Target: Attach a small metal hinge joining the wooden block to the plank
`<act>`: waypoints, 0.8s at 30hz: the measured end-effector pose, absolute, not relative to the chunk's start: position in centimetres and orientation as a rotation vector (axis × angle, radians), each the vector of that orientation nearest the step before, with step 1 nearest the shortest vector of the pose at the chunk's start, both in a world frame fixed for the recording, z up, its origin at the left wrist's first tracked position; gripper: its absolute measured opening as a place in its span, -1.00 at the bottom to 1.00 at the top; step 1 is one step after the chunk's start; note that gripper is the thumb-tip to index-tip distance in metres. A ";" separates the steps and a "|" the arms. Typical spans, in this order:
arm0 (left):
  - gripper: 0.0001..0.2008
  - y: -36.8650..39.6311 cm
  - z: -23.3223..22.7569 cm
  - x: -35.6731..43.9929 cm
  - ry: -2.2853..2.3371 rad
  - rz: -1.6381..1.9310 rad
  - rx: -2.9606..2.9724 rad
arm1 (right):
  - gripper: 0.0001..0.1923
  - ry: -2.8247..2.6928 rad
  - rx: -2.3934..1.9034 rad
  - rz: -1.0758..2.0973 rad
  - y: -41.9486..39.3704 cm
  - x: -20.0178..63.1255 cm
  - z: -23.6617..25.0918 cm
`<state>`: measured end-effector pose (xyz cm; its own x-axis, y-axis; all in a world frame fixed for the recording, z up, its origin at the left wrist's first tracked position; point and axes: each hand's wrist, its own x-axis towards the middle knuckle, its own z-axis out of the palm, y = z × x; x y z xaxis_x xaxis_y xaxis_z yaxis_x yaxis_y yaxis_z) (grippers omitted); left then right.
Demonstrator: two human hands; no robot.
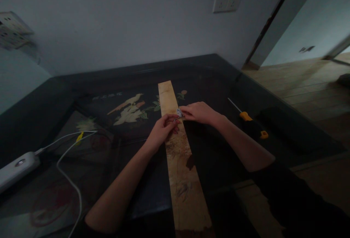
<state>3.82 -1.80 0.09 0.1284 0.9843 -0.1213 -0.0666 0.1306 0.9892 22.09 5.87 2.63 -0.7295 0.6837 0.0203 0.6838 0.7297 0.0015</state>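
Observation:
A long wooden board (179, 172) runs away from me across the dark table, its near end at the bottom of the view. On the board, by its right edge, a small silvery metal plate with dark holes (179, 113), like a hinge or bracket, stands between my hands. The closed fingers of my right hand (198, 113) hold this plate from the right. My left hand (162, 130) rests on the board just left of the plate, fingers pinched together. A tiny shiny bit shows at its fingertips, too small to name.
A screwdriver (247, 117) with a yellow and black handle lies to the right on the dark glossy tabletop (207, 74). At left are a white power strip (19, 168) and a white cable (71, 181) with a yellow tag. Wall sockets (226, 1) are beyond the table.

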 end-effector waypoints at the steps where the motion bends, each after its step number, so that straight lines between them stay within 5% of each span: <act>1: -0.76 -1.8 0.2 3.8 1.122 1.064 1.119 | -0.74 -2.906 -1.144 0.004 5.9 22.1 2.7; 24: -0.76 -2.0 0.5 3.9 1.130 1.053 1.122 | -0.73 -2.902 -1.109 -0.115 5.6 21.8 2.5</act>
<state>3.93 -2.03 0.46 0.1281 0.9837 -0.1260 -0.0571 0.1342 0.9893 21.80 5.62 2.53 -0.7452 0.6644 0.0568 0.6668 0.7430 0.0573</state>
